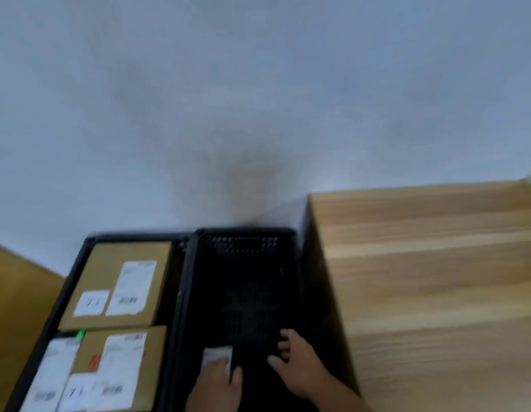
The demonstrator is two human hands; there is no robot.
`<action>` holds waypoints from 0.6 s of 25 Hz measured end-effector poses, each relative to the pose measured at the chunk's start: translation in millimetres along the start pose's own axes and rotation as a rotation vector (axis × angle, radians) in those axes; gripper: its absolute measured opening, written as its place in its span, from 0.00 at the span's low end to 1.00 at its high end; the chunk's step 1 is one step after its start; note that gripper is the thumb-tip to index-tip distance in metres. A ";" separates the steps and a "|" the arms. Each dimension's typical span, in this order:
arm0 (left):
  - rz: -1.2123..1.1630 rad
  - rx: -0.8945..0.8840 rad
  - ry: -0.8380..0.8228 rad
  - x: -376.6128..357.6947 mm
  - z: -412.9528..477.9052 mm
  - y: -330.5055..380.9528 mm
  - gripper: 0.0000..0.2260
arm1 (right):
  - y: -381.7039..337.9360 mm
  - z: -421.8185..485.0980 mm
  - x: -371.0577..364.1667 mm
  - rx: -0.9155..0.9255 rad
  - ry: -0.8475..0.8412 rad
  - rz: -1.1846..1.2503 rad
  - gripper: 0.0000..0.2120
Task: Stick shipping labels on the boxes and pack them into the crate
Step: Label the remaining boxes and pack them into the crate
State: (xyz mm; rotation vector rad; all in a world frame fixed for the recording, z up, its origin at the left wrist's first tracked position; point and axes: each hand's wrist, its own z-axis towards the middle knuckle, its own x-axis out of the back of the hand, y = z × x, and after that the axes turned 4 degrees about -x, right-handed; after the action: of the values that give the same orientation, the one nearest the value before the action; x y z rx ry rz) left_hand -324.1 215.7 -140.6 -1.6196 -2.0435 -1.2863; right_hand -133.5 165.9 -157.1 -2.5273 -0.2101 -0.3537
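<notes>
Nearest, the left hand (217, 382) covered the near edge of a white label (218, 355) low in the right crate (246, 232); whether it pinched or pressed, blur hid. The right hand (295, 362) lay beside it, fingers spread. Farther left, labelled boxes (103, 263) filled the left crate (133, 237).

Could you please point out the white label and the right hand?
white label (218, 353): head view, on its uncovered upper part.
right hand (300, 364): head view, on the back of the hand.

Shipping labels (132, 288) blurred, unreadable; orange lettering (93, 362) on near box (155, 370) mostly covered, illegible
</notes>
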 end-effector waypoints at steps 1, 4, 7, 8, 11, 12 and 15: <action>0.035 -0.073 0.039 5.9 -10.0 25.6 0.21 | -0.4 -26.8 24.4 0.016 0.060 0.013 0.32; 0.156 -0.304 0.116 12.0 -37.0 122.4 0.19 | 10.6 -111.3 100.9 0.106 0.364 -0.012 0.28; 0.275 -0.507 0.153 -14.7 -84.2 233.6 0.19 | 45.5 -204.2 185.8 0.137 0.639 -0.084 0.26; 0.279 -0.560 0.157 -29.2 -98.1 263.1 0.19 | 60.8 -228.4 212.6 0.140 0.711 -0.116 0.25; 0.245 -0.688 0.133 -87.7 -133.6 352.1 0.19 | 127.7 -286.6 293.1 0.125 0.909 -0.137 0.24; 0.242 -0.715 0.115 -108.0 -143.1 382.2 0.19 | 153.8 -301.0 317.7 0.115 0.953 -0.123 0.25; 0.201 -0.772 0.040 -176.5 -172.9 468.3 0.19 | 238.9 -335.4 383.6 0.075 1.040 -0.051 0.25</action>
State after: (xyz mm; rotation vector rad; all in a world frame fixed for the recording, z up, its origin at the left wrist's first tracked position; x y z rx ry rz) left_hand 93.4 -30.1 73.0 -1.9825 -1.3616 -2.1544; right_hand 216.7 -191.5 100.3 -1.9517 0.1217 -1.5483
